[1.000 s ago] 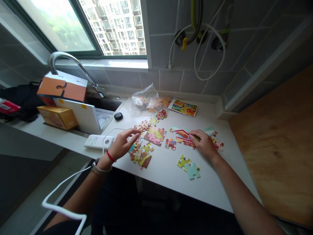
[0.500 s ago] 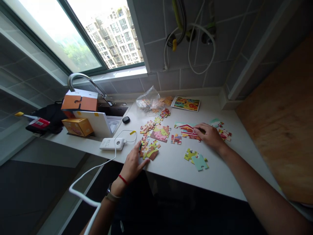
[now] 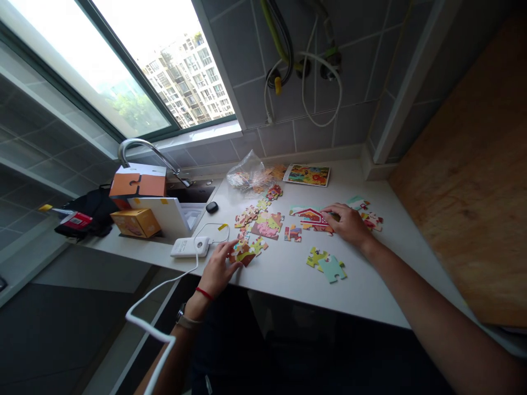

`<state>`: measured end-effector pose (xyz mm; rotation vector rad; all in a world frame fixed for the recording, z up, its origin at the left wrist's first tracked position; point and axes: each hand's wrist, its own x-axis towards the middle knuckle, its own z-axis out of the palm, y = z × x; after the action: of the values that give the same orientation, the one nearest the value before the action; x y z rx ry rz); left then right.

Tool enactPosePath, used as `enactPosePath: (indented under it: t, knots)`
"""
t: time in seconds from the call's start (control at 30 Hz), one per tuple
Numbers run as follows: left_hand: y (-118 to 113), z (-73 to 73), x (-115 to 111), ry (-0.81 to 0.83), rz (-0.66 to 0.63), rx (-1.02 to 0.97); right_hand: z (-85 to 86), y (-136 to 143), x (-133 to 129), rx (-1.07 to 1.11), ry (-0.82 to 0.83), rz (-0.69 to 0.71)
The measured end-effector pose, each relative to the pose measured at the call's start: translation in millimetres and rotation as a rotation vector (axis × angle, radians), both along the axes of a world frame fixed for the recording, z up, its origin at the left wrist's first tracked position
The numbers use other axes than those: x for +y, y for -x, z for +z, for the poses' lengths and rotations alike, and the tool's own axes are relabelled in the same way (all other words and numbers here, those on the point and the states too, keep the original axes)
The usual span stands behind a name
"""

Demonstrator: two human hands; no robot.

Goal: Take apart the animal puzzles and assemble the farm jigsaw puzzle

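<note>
Colourful jigsaw puzzle pieces lie in groups on a white counter (image 3: 280, 269). My left hand (image 3: 217, 270) is at the near edge, thumb and fingers closed around the side of some brown and yellow-green puzzle pieces (image 3: 244, 254). Over the right end of a joined red barn section (image 3: 312, 218), my right hand (image 3: 349, 224) pinches a small dark-green-edged puzzle piece (image 3: 335, 216), mostly hidden by the fingers. Between the hands are a pink pig section (image 3: 267, 226) and a small separate section (image 3: 292, 233). Green and mint pieces (image 3: 332, 269) overlap below my right hand.
Behind the pieces are a clear plastic bag (image 3: 247, 174) of more pieces and a picture card (image 3: 308, 175). More pieces (image 3: 373, 221) lie right of my right hand. At left stand a white power bank (image 3: 189, 247) with a cable, boxes (image 3: 136, 223), and a sink tap (image 3: 152, 147).
The camera view has shifted slightly. Brown and yellow-green pieces by my left hand have moved left and turned. A dark green edge now shows between my right fingers, which stay over the barn section.
</note>
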<state>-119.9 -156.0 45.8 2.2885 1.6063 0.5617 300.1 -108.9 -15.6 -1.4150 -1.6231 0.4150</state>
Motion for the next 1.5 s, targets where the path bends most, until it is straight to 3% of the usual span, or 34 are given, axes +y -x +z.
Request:
enactPosePath:
  t: [0.13, 0.3, 0.37, 0.5, 0.6, 0.73, 1.0, 1.3, 1.5]
  knots:
    - [6, -3.4, 7, 0.011, 0.067, 0.024, -1.3, 1, 0, 0.005, -0.002, -0.006]
    - [1, -6.1, 9, -0.139, 0.145, 0.039, -0.7, 2, 0, -0.010, 0.007, -0.010]
    - [-8, -4.9, 7, -0.179, 0.079, 0.031, -0.9, 2, 0, -0.012, 0.005, -0.011]
    - [-28, -7.0, 3, -0.118, -0.179, 0.066, -2.2, 1, 0, -0.013, -0.004, -0.011]
    - [-38, -14.6, 7, -0.079, -0.233, 0.124, -2.4, 0, 1, 0.006, -0.002, -0.021]
    - [-43, -21.6, 16, -0.095, -0.211, 0.103, -0.6, 0, 1, 0.054, -0.013, -0.050]
    - [-48, -21.0, 19, -0.101, -0.213, -0.035, 2.9, -1, 0, 0.066, -0.012, -0.068]
    - [-45, -23.8, 13, -0.177, -0.113, 0.067, 3.5, -2, 0, 0.070, -0.011, -0.066]
    - [-29, -37.6, 15, -0.201, -0.071, 0.178, 2.4, -1, 0, 0.073, -0.009, -0.061]
